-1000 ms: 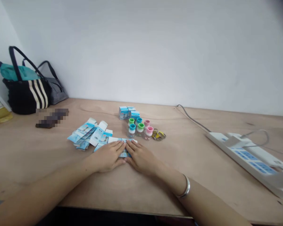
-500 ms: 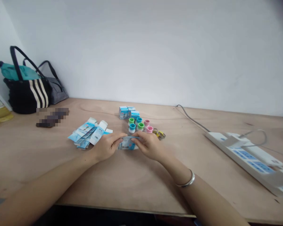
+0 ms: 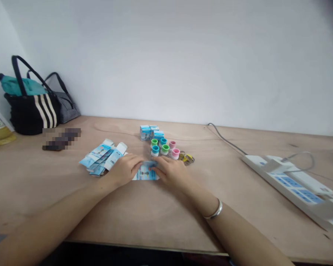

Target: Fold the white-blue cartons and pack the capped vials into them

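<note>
Your left hand [image 3: 125, 169] and right hand [image 3: 170, 171] hold a blue-and-white carton [image 3: 145, 173] between them, above or on the counter [image 3: 144, 221]; you can't tell which. Just beyond it are six small bottles [image 3: 164, 149] with green, blue and pink tops, with yellow-and-dark pieces [image 3: 186, 159] beside them. Flattened cartons [image 3: 100, 157] overlap to your left, near that hand. Small boxes [image 3: 150, 132] stand behind the bottles, and a power strip [image 3: 291, 188] lies well to your right.

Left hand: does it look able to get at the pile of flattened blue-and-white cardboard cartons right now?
Probably yes: the pile lies right beside the left hand, nothing visible between. It would likely first release the blue-and-white cardboard carton it holds with the right hand.
</note>
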### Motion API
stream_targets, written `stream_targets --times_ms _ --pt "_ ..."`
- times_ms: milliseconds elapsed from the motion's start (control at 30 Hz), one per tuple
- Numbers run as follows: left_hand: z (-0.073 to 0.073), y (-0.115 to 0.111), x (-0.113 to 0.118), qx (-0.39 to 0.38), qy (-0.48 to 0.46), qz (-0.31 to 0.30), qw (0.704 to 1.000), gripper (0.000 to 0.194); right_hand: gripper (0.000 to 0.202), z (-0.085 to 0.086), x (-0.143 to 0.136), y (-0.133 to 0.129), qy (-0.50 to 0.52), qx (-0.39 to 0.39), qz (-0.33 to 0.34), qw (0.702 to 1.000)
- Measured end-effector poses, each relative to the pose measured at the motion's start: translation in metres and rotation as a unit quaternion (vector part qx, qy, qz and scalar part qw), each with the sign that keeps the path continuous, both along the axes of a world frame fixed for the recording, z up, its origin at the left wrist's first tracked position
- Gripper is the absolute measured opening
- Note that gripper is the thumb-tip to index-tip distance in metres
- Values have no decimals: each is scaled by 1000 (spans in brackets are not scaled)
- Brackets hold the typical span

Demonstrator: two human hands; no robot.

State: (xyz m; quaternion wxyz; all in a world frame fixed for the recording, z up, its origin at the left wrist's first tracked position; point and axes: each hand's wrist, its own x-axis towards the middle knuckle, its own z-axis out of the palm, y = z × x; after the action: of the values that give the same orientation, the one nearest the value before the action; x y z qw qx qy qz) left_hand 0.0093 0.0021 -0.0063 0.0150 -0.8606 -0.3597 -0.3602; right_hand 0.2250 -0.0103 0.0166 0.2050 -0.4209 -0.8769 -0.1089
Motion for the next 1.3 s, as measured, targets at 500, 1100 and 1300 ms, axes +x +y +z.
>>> stream_targets --times_ms 500,1100,1300 --pt "46 -8 -65 -158 175 332 913 21 16 -2 -10 -11 -81 -43 16 996" --pt "29 161 43 -172 3 202 964 49 20 -12 -7 0 -24 -135 100 985" --pt "42 137 17 -181 -67 182 964 48 15 -15 -6 3 14 -151 102 983"
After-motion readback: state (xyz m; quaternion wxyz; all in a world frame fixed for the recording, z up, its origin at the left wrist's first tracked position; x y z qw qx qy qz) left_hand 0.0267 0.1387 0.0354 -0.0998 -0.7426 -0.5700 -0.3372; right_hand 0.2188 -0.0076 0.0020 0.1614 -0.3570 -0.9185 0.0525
